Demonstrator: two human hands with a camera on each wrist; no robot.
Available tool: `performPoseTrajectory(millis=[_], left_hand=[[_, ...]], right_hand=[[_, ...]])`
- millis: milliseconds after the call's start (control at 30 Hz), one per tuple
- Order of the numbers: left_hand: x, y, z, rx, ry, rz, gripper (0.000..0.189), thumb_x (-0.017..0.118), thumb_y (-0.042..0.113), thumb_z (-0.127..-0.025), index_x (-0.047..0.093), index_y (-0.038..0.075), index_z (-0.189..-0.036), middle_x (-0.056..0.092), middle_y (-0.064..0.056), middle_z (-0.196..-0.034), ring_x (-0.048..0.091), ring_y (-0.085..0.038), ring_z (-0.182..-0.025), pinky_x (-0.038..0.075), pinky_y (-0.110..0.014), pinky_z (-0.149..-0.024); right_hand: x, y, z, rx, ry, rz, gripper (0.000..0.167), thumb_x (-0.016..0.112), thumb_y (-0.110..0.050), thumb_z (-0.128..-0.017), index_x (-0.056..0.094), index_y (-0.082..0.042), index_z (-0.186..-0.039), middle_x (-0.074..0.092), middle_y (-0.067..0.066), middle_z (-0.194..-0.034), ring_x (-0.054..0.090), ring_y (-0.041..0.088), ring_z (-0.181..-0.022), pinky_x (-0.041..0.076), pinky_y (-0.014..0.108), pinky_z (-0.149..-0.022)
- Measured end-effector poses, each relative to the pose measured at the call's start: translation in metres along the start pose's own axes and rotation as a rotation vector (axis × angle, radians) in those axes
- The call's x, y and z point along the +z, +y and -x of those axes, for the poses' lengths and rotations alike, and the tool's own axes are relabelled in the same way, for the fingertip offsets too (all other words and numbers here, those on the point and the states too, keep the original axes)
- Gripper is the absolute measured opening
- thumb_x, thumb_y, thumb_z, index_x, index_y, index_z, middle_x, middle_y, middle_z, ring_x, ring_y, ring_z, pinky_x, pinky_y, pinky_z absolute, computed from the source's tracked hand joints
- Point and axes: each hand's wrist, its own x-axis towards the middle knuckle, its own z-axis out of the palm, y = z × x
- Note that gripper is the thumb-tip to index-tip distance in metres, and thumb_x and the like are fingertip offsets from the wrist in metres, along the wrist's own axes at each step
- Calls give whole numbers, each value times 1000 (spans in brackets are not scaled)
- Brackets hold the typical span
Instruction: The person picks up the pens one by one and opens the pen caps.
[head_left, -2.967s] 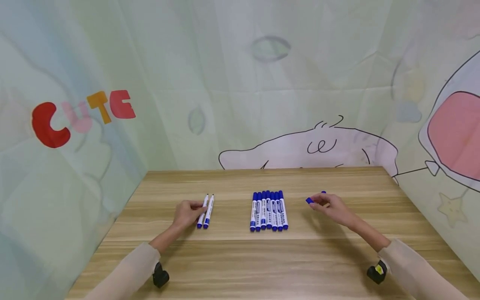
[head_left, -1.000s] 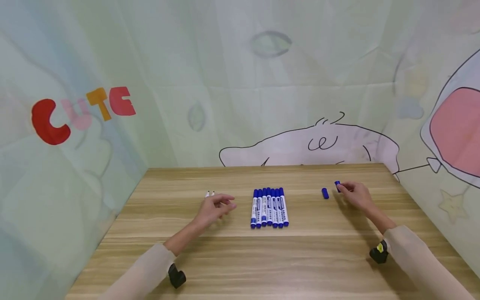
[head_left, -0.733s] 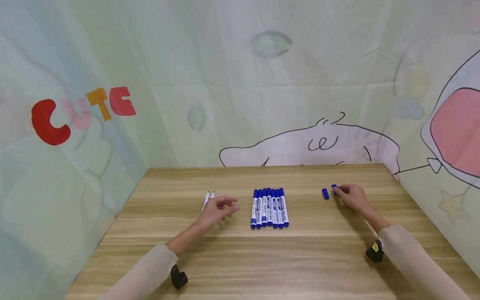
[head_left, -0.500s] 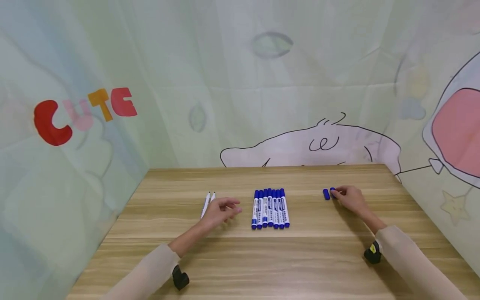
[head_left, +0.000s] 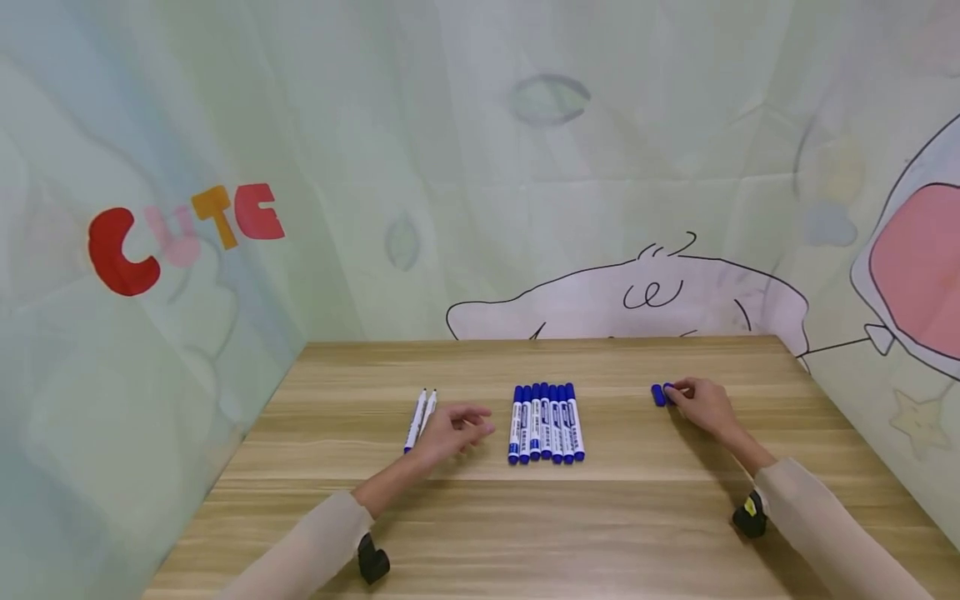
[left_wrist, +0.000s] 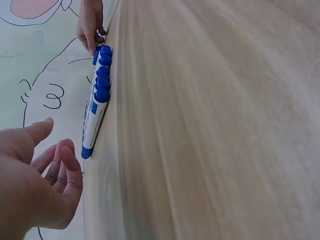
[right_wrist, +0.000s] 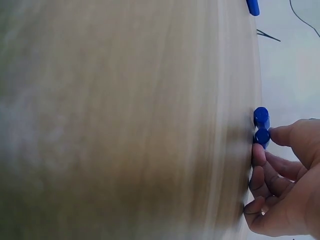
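My right hand (head_left: 703, 406) pinches a blue marker cap (right_wrist: 262, 136) between thumb and fingers, low at the tabletop. Right against it lies a second blue cap (head_left: 657, 395); in the right wrist view the two sit side by side. My left hand (head_left: 452, 433) hovers with relaxed, slightly bent fingers and nothing in them. It partly covers two uncapped white markers (head_left: 415, 423), whose dark tips point away from me. Between my hands lies a row of several capped white markers (head_left: 546, 427), blue caps at the far end.
The wooden table (head_left: 495, 533) ends at a patterned cloth backdrop (head_left: 360, 275) with cartoon drawings. Both sleeves carry a small black wrist camera (head_left: 372, 559) near the cuff.
The left hand has let go of the uncapped markers and moved right. The right hand has laid one cap down, then slid the other leftward until it sits beside the first.
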Motion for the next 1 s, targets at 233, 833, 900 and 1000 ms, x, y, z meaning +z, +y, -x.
performPoseTrajectory(millis=[233, 833, 900, 1000], left_hand=[[5, -3, -4, -8, -3, 9, 36, 74, 11, -93, 67, -6, -123, 72, -19, -102, 61, -12, -68, 48, -20, -57], [10, 0, -6, -30, -5, -7, 34, 75, 14, -93, 69, -2, -122, 71, -18, -102, 59, -12, -68, 47, -21, -57], [10, 1, -6, -30, -5, -9, 34, 74, 14, -93, 69, -2, -122, 72, -18, -102, 60, -12, -68, 47, -21, -57], [12, 1, -6, -28, -3, -16, 33, 74, 13, -94, 69, -3, -122, 72, -17, -101, 60, -12, -67, 47, -21, -57]], right_hand=[[-3, -2, 1, 0, -14, 3, 37, 64, -22, -100, 70, 13, -108, 75, 25, -91, 65, 24, -75, 46, 31, -64], [-14, -2, 8, -4, -20, -28, 33, 63, -19, -100, 71, 11, -110, 77, 18, -83, 62, 12, -69, 44, 25, -60], [-17, -2, 11, -11, -21, -25, 32, 64, -18, -100, 71, 11, -110, 77, 19, -86, 67, 17, -73, 46, 26, -63], [-21, -1, 15, -23, -9, -10, 29, 65, -17, -99, 72, 10, -109, 77, 21, -91, 70, 25, -80, 48, 28, -66]])
